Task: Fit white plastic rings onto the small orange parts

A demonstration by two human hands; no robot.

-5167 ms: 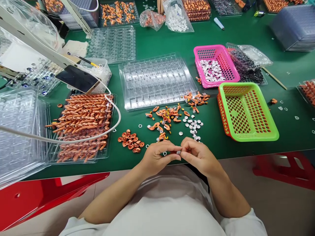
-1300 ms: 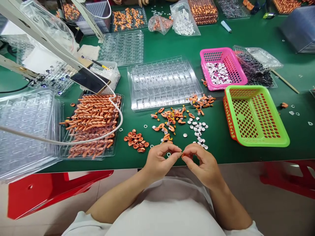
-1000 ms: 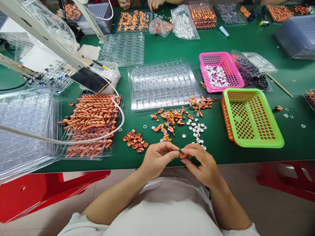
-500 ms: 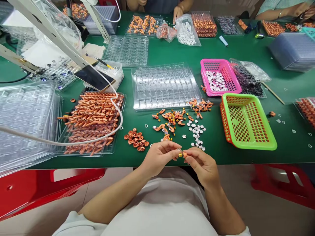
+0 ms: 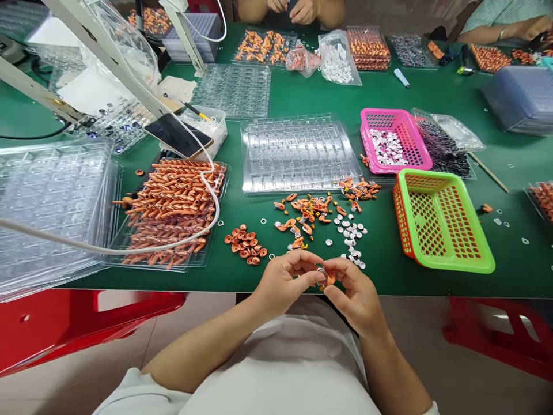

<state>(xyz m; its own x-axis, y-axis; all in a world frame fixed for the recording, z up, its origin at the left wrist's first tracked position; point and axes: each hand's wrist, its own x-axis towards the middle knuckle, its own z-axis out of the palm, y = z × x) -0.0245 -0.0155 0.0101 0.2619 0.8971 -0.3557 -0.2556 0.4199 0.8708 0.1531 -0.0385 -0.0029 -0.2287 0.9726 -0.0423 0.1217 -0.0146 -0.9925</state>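
Observation:
At the table's front edge, my left hand [image 5: 285,283] and my right hand [image 5: 356,297] meet, fingertips pinched around one small orange plastic part [image 5: 330,278]. A pale, shiny bit shows on its left side under my left fingers; its exact form is hidden. Just beyond my hands lies a loose pile of orange parts with yellow ends [image 5: 309,213]. White round discs [image 5: 352,230] are scattered to its right. Left of my hands sits a heap of copper-orange cups [image 5: 246,245].
Clear moulded trays [image 5: 298,153] lie behind the pile. A green basket [image 5: 473,262] and a pink basket [image 5: 367,124] stand right. A tray of orange tubular parts [image 5: 173,202], a phone [image 5: 179,135] and a white cable [image 5: 216,196] are left. Co-workers sit across.
The orange part has turned between my fingers, and my right thumb has shifted downward. Across the table, a co-worker's hand has lifted from the bags. The whole view has shifted slightly.

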